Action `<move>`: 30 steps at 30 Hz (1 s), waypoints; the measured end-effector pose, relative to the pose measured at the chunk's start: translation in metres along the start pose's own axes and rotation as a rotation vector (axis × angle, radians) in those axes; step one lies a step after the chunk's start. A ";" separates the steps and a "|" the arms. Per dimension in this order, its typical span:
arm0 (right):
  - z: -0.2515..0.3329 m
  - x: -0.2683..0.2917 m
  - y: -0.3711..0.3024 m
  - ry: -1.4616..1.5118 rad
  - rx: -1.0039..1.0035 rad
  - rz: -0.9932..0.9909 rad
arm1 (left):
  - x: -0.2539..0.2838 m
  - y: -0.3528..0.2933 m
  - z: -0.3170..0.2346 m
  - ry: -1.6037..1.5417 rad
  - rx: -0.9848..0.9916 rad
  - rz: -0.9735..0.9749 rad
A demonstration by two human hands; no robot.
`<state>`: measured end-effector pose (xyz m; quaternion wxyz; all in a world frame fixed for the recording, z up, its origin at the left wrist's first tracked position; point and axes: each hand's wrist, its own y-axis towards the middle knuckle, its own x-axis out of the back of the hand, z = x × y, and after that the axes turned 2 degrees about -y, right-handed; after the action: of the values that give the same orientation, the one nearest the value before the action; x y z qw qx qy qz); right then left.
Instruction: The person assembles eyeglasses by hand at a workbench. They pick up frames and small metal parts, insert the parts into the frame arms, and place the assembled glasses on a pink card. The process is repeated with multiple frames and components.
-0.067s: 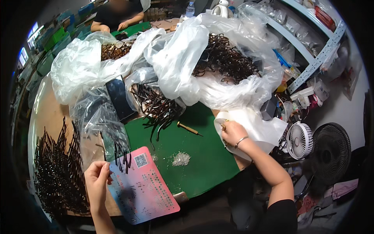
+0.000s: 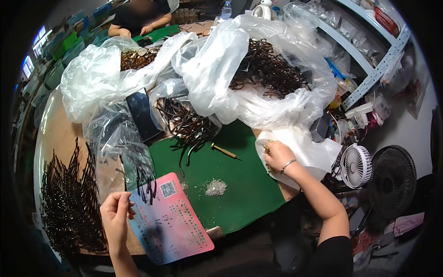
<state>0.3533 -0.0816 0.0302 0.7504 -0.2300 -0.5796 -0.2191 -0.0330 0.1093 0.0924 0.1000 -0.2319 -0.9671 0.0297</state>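
My left hand (image 2: 117, 213) is closed in a pinch at the left edge of a pink-and-blue printed sheet (image 2: 180, 217). A thin dark glasses temple (image 2: 121, 173) rises from its fingertips. Several more dark temples (image 2: 146, 187) lie over the sheet's upper corner, by a clear plastic bag (image 2: 113, 138). On the right, my right hand (image 2: 279, 158) has its fingers bent together over white plastic (image 2: 263, 138). Something small and gold-coloured shows at those fingertips, too small to make out. Between the hands, a green mat (image 2: 249, 198) bears a pile of tiny clear-silvery pieces (image 2: 215, 187) and a yellow-handled screwdriver (image 2: 225, 151).
Dark temples stand bunched (image 2: 69, 207) at the left. Brown temples (image 2: 184, 120) spill onto the mat's far edge, and large plastic bags (image 2: 212, 69) hold more behind. A white fan (image 2: 356, 165) and a black fan (image 2: 392, 182) stand right. Another person (image 2: 140, 18) sits across the table.
The whole view has shifted very slightly. Both hands keep practically the same place and grip.
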 end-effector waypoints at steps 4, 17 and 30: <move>-0.015 0.003 -0.002 0.006 0.008 -0.065 | -0.015 -0.031 -0.012 -0.158 -0.118 -0.001; -0.009 -0.004 0.002 -0.082 0.126 0.037 | -0.043 -0.081 0.026 -0.220 -0.117 0.046; 0.129 0.029 -0.103 0.837 0.510 0.431 | -0.098 -0.107 0.033 -0.566 0.449 0.618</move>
<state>0.1998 -0.0886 0.0960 0.9775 -0.0468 -0.2051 0.0148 -0.0017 -0.0308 0.0537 -0.1333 -0.4642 -0.8118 0.3283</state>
